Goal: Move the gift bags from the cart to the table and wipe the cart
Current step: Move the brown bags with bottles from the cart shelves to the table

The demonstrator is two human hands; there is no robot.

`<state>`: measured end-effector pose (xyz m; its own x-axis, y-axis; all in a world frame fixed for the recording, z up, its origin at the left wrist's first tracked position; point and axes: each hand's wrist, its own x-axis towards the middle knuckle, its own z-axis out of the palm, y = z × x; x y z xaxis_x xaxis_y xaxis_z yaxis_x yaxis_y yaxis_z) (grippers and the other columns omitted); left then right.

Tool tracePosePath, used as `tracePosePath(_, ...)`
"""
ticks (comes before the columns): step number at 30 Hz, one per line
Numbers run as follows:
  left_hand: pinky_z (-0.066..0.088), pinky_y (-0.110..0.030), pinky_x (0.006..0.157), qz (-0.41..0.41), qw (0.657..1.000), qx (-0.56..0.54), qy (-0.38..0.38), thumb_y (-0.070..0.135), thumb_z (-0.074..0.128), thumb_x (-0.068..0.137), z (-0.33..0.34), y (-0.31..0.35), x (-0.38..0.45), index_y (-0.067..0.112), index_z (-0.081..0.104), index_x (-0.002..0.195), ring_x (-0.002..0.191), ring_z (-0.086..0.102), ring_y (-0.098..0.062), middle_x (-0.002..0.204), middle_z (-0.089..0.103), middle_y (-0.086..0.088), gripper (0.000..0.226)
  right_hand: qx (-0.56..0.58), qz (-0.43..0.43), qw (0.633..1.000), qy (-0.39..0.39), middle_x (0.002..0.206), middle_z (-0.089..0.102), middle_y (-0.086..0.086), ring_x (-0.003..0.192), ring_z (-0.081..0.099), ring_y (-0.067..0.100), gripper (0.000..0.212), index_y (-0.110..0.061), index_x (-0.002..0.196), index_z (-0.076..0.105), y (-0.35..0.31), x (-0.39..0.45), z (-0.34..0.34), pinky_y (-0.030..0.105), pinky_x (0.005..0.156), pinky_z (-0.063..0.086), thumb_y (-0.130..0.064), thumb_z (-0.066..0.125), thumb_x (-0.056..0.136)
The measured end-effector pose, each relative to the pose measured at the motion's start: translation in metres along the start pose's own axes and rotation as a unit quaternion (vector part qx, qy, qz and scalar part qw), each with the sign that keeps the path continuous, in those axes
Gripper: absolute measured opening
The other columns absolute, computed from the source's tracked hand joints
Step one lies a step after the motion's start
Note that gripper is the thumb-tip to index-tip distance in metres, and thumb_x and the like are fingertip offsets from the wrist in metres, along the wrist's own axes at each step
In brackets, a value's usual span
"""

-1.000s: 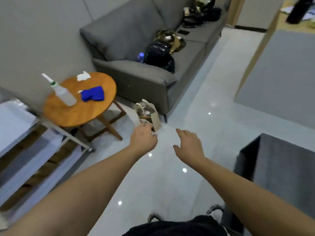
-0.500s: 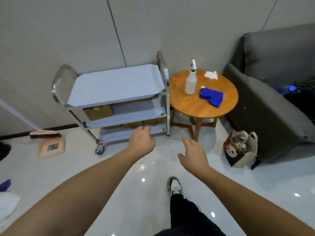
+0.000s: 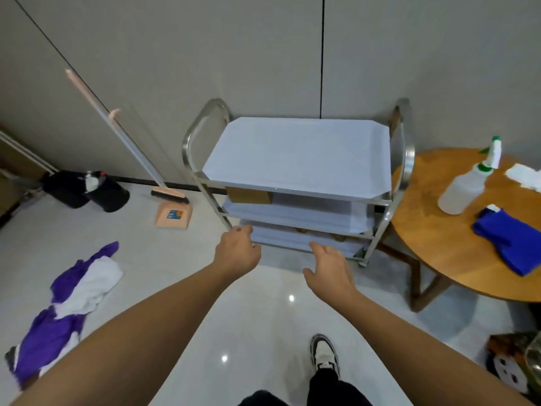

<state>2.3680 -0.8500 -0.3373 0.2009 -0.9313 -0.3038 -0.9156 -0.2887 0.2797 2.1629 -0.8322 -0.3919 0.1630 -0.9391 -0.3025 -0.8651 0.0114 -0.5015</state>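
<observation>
A steel three-shelf cart (image 3: 405, 159) stands against the wall, its top shelf covered by a pale sheet with nothing on it. Brown items (image 3: 248, 194) sit on the middle shelf, and brown shapes show on the bottom one. My left hand (image 3: 235, 254) and my right hand (image 3: 329, 266) reach out in front of the cart's lower shelves, fingers relaxed, holding nothing. A round wooden table (image 3: 433, 244) stands to the right with a spray bottle (image 3: 465, 189), a blue cloth (image 3: 509, 238) and a white tissue (image 3: 525, 177). A gift bag (image 3: 515, 361) sits on the floor at the lower right.
A broom (image 3: 123, 136) leans on the wall above a peach dustpan (image 3: 174, 215). Black bins (image 3: 85, 190) stand at the left. Purple and white clothing (image 3: 70, 300) lies on the floor at the left. My shoe (image 3: 323, 353) is on the glossy tiles below.
My view has swung left from the sofa to face the cart. The cart is now centred and closer. Both hands stay out in front, empty.
</observation>
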Motion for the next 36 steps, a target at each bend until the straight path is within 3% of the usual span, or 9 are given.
tracePosePath(11,0.041,-0.042,0.106,-0.094,0.993,-0.058,-0.040,0.030,0.057,0.097,-0.001,-0.074,0.076,0.017,0.043,0.148,0.129,0.047,-0.035,0.141,0.049,-0.015,0.054,-0.058,-0.046,0.993,-0.095,0.149,0.046,0.010,0.136,0.039,0.031,0.060,-0.016,0.152,0.035,-0.074,0.120,0.037,0.041,0.111,0.035,-0.032,0.058,0.098)
tracePosePath(22,0.041,-0.038,0.106,-0.092,0.980,-0.131,-0.122,0.029,0.059,0.097,0.010,-0.199,0.215,0.015,0.045,0.147,0.131,0.046,-0.033,0.148,0.045,-0.012,0.054,-0.071,0.068,0.989,-0.111,0.144,0.048,0.019,0.130,0.044,0.038,0.067,-0.009,0.150,0.034,-0.156,0.282,0.121,0.040,0.105,0.038,-0.030,0.063,0.093)
tracePosePath(28,0.041,-0.033,0.103,-0.072,0.974,-0.163,-0.143,0.029,0.061,0.097,0.040,-0.232,0.301,0.015,0.050,0.143,0.126,0.052,-0.030,0.138,0.054,-0.012,0.049,-0.052,0.125,0.989,-0.064,0.163,0.019,0.016,0.143,0.027,0.038,0.084,-0.012,0.159,0.015,-0.161,0.358,0.178,0.044,0.114,0.033,-0.030,0.064,0.094)
tracePosePath(30,0.040,-0.026,0.097,-0.074,0.970,-0.194,-0.127,0.026,0.062,0.096,0.055,-0.235,0.325,0.014,0.056,0.137,0.121,0.054,-0.028,0.131,0.058,-0.011,0.043,-0.078,0.132,0.988,-0.026,0.155,0.033,0.021,0.138,0.035,0.040,0.075,-0.004,0.154,0.025,-0.158,0.391,0.190,0.041,0.114,0.032,-0.030,0.062,0.095)
tracePosePath(33,0.037,-0.020,0.089,-0.079,0.962,-0.237,-0.107,0.022,0.065,0.095,0.078,-0.240,0.349,0.014,0.061,0.131,0.115,0.057,-0.025,0.125,0.063,-0.008,0.037,-0.131,0.145,0.980,-0.036,0.134,0.057,0.023,0.126,0.051,0.040,0.043,0.001,0.133,0.053,-0.155,0.434,0.204,0.038,0.104,0.040,-0.030,0.047,0.104)
tracePosePath(36,0.044,-0.022,0.091,-0.106,0.946,-0.288,-0.102,0.022,0.065,0.095,0.093,-0.242,0.364,0.017,0.061,0.127,0.112,0.060,-0.021,0.117,0.063,0.000,0.032,-0.146,0.149,0.975,-0.072,0.140,0.055,0.021,0.133,0.048,0.039,0.047,-0.002,0.135,0.054,-0.149,0.463,0.215,0.040,0.110,0.035,-0.036,0.038,0.108)
